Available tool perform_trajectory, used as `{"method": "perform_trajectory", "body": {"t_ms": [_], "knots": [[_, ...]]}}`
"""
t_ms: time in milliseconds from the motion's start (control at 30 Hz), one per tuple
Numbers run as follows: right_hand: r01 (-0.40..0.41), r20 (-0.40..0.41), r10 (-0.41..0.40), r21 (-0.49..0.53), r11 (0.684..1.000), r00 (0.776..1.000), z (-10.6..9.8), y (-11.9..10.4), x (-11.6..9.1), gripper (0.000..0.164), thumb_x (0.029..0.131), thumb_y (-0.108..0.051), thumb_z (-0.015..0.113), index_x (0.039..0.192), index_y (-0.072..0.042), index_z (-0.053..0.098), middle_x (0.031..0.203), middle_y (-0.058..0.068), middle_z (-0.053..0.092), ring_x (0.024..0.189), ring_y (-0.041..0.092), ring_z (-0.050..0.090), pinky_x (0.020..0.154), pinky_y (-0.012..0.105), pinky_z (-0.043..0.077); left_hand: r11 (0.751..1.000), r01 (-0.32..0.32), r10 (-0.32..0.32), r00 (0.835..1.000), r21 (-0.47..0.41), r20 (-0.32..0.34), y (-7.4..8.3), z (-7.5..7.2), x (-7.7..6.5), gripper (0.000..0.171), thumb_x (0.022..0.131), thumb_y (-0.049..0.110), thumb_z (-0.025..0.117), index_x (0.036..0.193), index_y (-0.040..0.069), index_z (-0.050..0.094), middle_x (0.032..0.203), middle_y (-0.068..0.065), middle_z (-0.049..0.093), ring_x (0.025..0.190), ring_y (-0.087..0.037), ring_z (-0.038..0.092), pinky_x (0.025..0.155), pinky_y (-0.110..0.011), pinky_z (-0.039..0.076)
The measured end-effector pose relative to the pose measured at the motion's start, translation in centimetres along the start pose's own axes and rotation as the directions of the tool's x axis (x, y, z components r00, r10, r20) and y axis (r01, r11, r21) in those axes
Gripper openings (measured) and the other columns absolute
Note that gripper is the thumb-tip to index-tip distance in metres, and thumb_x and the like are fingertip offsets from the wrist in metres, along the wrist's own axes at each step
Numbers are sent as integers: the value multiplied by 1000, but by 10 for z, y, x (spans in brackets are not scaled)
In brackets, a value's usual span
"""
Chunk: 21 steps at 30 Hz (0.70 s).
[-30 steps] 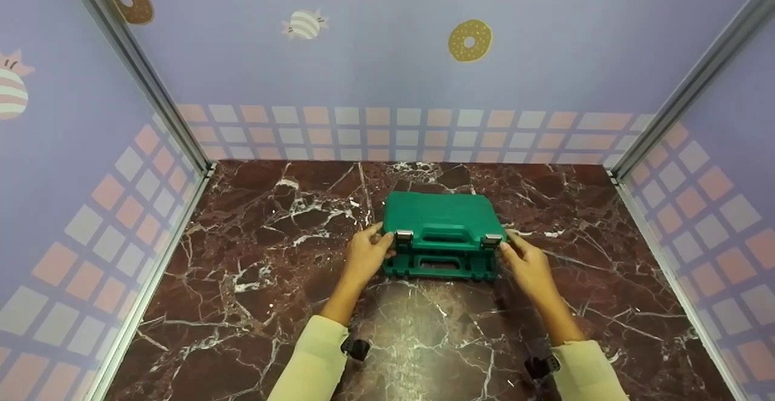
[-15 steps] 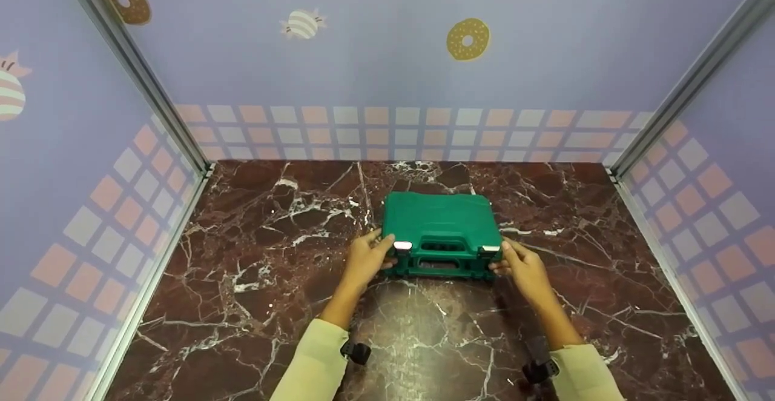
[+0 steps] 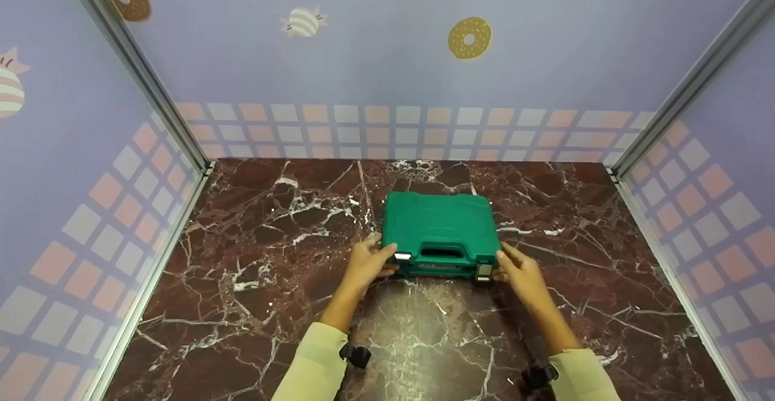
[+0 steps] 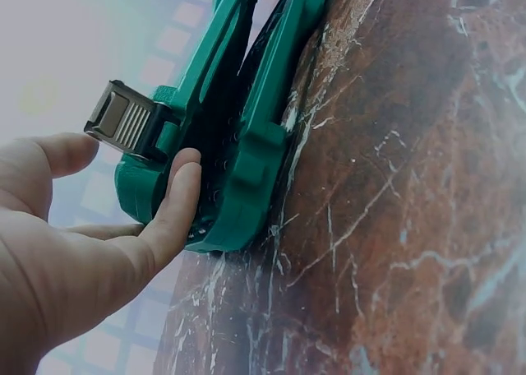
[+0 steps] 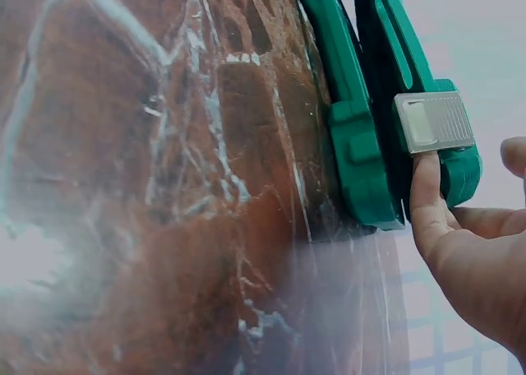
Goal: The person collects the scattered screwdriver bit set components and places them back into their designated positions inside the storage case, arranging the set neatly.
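A green plastic carrying case [image 3: 439, 225] lies on the marble-patterned table, its handle side towards me. Its lid [image 4: 193, 87] sits low over the base [image 4: 251, 173], and both wrist views show a narrow gap between them. My left hand [image 3: 366, 265] holds the lid's left front corner, thumb by a raised metal latch [image 4: 131, 124] and a finger at the gap. At the right front corner, my right hand [image 3: 524, 274] holds the lid with one fingertip against the lower end of the other latch [image 5: 436, 122], which hangs down over the gap. The case's contents are hidden.
The dark red table [image 3: 254, 328] is enclosed by a back wall [image 3: 387, 68] and side walls with pastel tiles and sweets printed on them. Metal rails [image 3: 139, 80] run along the corners. A small black camera [image 3: 357, 355] is strapped to each wrist.
The lid has come down towards the base, narrowing the gap. Both hands have lowered with it, and the right latch has swung downward while the left one still sticks out.
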State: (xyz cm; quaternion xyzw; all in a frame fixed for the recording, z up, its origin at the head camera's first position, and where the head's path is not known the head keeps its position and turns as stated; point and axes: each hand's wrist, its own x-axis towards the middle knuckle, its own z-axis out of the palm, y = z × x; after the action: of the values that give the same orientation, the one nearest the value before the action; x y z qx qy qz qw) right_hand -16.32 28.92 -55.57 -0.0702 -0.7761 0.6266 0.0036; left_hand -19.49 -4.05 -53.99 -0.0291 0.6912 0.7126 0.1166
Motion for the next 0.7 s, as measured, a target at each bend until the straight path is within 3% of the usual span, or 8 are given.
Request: {"method": "perform_trajectory", "body": {"t_ms": [100,133,267,333,433,500,600,700], "knots": [[16,13,-15,-20,1000,1000,0,4,0,56,107,-15,58,152,12,40,123,33,65,79,11,70,75,30,62,1000,-1,1,1000,-5,-1,-3,-1,1,71,101,15,66,156,-13,30,162,-31,32,84,-31,76,78,-44,63],[16,18,-16,-26,1000,1000,1,5,0,57,106,-14,59,152,12,39,123,33,65,80,11,70,75,30,62,1000,-2,2,1000,0,-5,-4,-1,1,70,101,14,66,156,-12,31,161,-32,33,83,-28,75,79,-44,63],[27,41,-24,-88,996,999,0,10,1,63,102,-14,66,154,10,39,119,31,68,82,13,70,77,30,62,999,-24,24,1000,48,-12,-10,-1,1,71,97,11,70,154,-14,34,127,-34,62,80,-19,71,76,-44,64],[39,48,-33,-132,990,998,0,12,1,66,100,-14,70,154,8,40,115,29,70,82,13,69,75,28,61,996,-43,44,999,81,-9,-12,-1,1,73,94,8,72,153,-14,34,109,-30,70,78,-19,70,74,-43,64],[63,54,-52,-210,976,997,0,14,1,71,96,-15,75,154,6,41,112,25,71,82,13,69,72,23,57,982,-98,99,995,164,0,-14,1,0,83,86,4,79,153,-16,33,115,-31,70,89,-23,72,82,-43,62],[69,54,-57,-244,967,997,0,14,1,74,93,-16,78,155,4,42,112,23,71,83,13,68,69,21,54,958,-141,145,989,251,0,-14,2,0,90,80,3,84,151,-18,34,130,-36,63,108,-31,69,95,-47,57],[68,58,-54,-273,960,997,-1,14,0,78,91,-16,81,156,1,42,118,22,71,87,15,70,68,20,53,886,-182,212,977,426,-24,-12,6,-1,95,70,3,90,148,-19,40,140,-41,53,129,-43,57,110,-50,47],[72,62,-55,-313,947,997,-1,13,-1,80,90,-17,82,157,-1,42,123,23,69,89,17,70,68,20,53,819,-171,238,970,548,-53,-11,9,-3,94,67,1,92,146,-16,46,135,-42,52,125,-49,55,108,-53,47]]}}
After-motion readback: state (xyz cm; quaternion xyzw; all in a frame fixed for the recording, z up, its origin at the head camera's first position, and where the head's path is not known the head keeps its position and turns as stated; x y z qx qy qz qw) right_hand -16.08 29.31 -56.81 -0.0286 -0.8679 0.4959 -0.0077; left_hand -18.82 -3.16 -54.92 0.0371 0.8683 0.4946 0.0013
